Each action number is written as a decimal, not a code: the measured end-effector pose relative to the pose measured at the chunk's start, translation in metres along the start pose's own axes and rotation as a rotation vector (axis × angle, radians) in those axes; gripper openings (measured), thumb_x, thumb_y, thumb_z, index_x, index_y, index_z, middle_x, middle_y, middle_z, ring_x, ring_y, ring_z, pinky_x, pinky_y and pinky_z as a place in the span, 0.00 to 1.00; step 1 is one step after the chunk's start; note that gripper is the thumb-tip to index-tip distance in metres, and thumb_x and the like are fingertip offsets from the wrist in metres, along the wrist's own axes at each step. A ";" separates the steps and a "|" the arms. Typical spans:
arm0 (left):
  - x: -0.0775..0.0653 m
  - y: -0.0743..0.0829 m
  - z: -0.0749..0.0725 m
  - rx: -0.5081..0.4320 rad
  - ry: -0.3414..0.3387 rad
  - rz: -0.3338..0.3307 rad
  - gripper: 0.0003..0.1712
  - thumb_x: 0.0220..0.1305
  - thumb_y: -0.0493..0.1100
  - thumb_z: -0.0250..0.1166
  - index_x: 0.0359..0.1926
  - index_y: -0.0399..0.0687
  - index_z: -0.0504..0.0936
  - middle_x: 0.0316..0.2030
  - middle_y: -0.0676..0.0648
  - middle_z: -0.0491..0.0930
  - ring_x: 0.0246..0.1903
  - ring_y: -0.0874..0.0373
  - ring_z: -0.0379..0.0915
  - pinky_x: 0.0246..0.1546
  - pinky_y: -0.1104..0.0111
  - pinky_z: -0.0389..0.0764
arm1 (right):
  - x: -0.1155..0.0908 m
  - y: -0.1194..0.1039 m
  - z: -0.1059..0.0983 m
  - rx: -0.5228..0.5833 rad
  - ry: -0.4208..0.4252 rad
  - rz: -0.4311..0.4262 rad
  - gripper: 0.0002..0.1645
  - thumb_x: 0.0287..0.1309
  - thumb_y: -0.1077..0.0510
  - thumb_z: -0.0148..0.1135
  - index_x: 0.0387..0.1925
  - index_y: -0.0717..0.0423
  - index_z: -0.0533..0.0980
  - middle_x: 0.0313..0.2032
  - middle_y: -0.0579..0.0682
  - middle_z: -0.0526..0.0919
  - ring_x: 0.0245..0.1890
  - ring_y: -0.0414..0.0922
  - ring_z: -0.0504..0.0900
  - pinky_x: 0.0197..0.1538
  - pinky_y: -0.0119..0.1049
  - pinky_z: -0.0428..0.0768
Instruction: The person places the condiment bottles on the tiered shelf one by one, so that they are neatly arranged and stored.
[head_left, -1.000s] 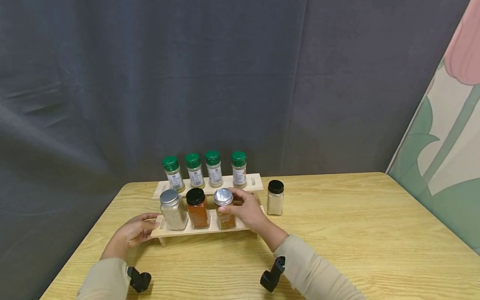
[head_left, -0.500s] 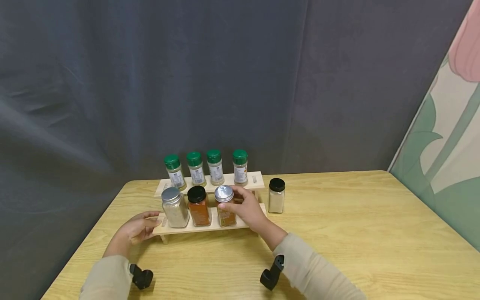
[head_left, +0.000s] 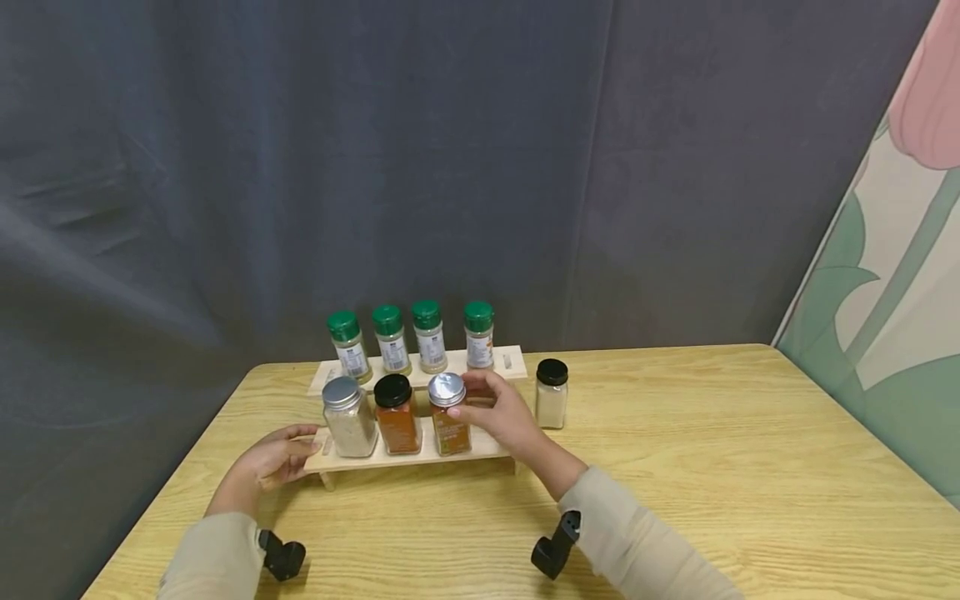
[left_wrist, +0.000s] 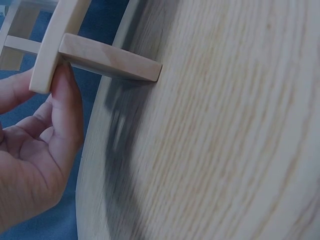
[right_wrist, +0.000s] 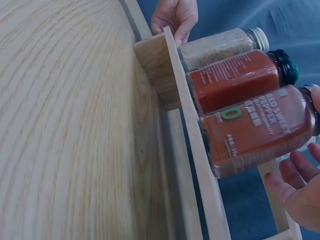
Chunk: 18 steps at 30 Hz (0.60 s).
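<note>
My left hand [head_left: 272, 460] pinches the left end of a two-tier wooden spice rack [head_left: 411, 458], thumb above the lower shelf and fingers under it. On that shelf stand a jar of pale seasoning [head_left: 351, 432] with a silver lid, a red spice jar [head_left: 400, 432] with a black lid, and a red sweet pepper jar [right_wrist: 255, 130] with a silver lid. My right hand [head_left: 510, 421] is beside the red sweet pepper jar, its thumb near the lid. In the right wrist view its other fingers [right_wrist: 290, 175] are spread apart from the glass.
Several green-capped spice bottles [head_left: 431, 346] line the upper shelf, with a wider gap before the rightmost one. A black-lidded jar of pale powder [head_left: 551, 400] stands on the wooden table [head_left: 675, 450] right of the rack. A dark curtain [head_left: 450, 167] hangs behind the table.
My right hand has loosened from the red sweet pepper jar and shifted slightly right. The jar stays on the lower shelf, and my left hand keeps its hold on the rack.
</note>
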<state>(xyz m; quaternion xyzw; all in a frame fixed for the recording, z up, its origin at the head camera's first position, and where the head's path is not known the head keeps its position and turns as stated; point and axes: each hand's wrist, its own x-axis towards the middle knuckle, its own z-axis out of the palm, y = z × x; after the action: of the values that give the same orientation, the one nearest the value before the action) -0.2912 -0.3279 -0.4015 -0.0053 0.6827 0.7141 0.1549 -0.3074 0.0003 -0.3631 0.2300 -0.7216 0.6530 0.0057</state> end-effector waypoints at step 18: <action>0.000 0.000 -0.001 0.067 0.004 0.001 0.32 0.57 0.31 0.51 0.57 0.24 0.44 0.27 0.51 0.75 0.26 0.63 0.74 0.27 0.72 0.74 | -0.021 -0.010 -0.036 -0.027 0.091 0.051 0.24 0.46 0.63 0.62 0.47 0.66 0.67 0.42 0.59 0.71 0.44 0.50 0.70 0.46 0.39 0.69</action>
<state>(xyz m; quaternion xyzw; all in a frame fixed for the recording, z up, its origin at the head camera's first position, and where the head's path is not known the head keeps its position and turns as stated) -0.2919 -0.3288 -0.4014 -0.0011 0.7063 0.6910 0.1534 -0.2957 0.0402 -0.3544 0.1815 -0.7349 0.6529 0.0250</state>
